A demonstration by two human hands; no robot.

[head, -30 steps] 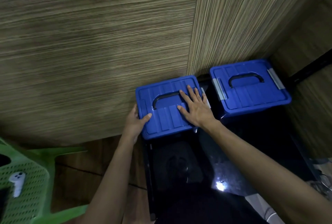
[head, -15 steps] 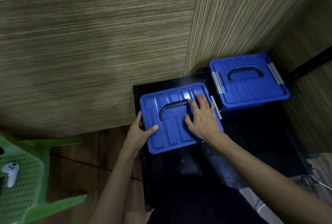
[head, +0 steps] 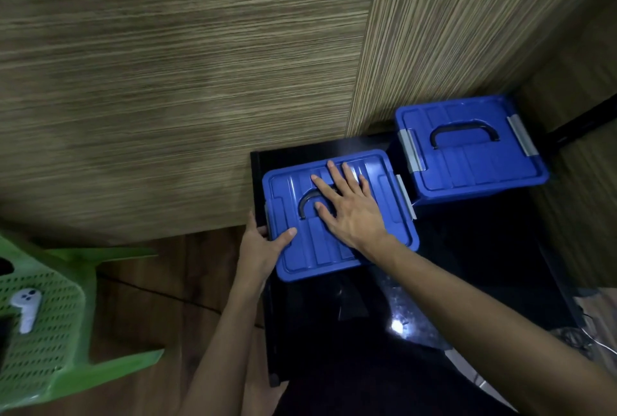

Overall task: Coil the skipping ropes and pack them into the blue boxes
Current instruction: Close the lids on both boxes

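Step in hand, judged: positioning the near blue box (head: pixel 337 218), lid on, on the black table (head: pixel 467 282); no ropes are showing. Next: opening its side latches. The left hand (head: pixel 260 245) is gripping the box's left edge, thumb on the lid. The right hand (head: pixel 350 208) is lying flat, fingers spread, over the handle. The 2nd blue box (head: pixel 470 151) is sitting just beside.

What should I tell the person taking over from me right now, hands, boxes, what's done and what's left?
Left hand: grips the near blue box at its left edge, thumb on the lid.
Right hand: flat on that lid, fingers straight over the black handle.
Both boxes sit on the black table; the far blue box is lidded, grey latches down.
No skipping ropes in view; box contents can't be seen.
Left: check that the ropes are inside and that the near box's latches are closed.
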